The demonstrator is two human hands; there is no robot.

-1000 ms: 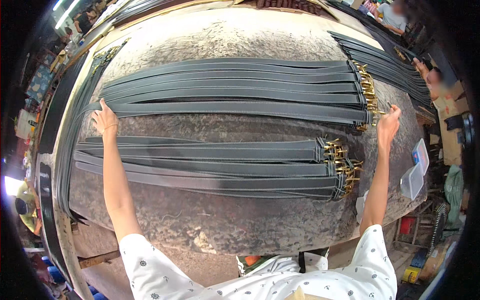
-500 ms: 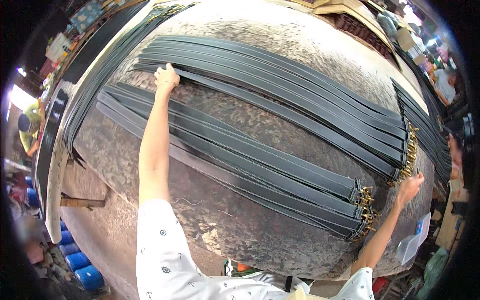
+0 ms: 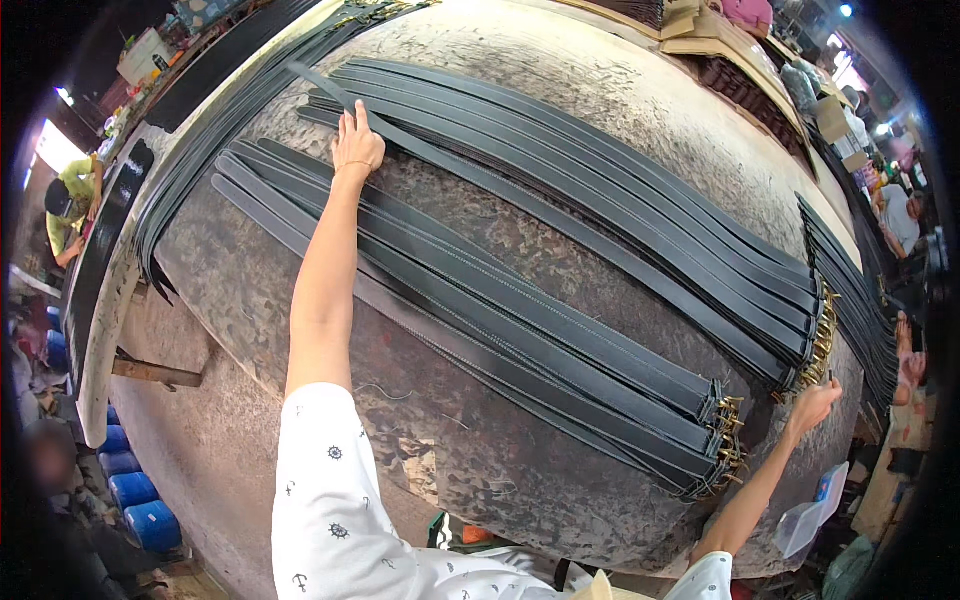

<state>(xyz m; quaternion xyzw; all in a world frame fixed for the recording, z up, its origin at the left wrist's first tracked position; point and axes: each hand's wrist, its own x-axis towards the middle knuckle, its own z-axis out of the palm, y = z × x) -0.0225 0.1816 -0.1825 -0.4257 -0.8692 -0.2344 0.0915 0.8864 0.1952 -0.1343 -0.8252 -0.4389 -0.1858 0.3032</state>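
Note:
Dark belts with pale edge stitching lie across the table in two bundles, a far bundle (image 3: 560, 160) and a near bundle (image 3: 500, 310). At the far bundle's left end is my left hand (image 3: 358, 150), fingers stretched out against the loose nearest belt (image 3: 470, 175). That belt's tip (image 3: 318, 84) is raised and blurred. My right hand (image 3: 815, 405) is closed beside the brass buckles (image 3: 822, 335) at the far bundle's right end. A small dark bit shows at its fingertips, too small to name. More brass buckles (image 3: 730, 430) cluster on the near bundle's right end.
Other dark straps hang over the table's left side (image 3: 215, 130) and lie at the right (image 3: 850, 290). A clear plastic box (image 3: 805, 520) sits at the near right edge. Blue drums (image 3: 150, 525) stand low on the left. A person in yellow (image 3: 70, 205) is beyond the left side.
My left hand has moved slightly away from me and its fingers have straightened. The loose belt's tip has swung up toward the far bundle. My right hand stays by the buckles.

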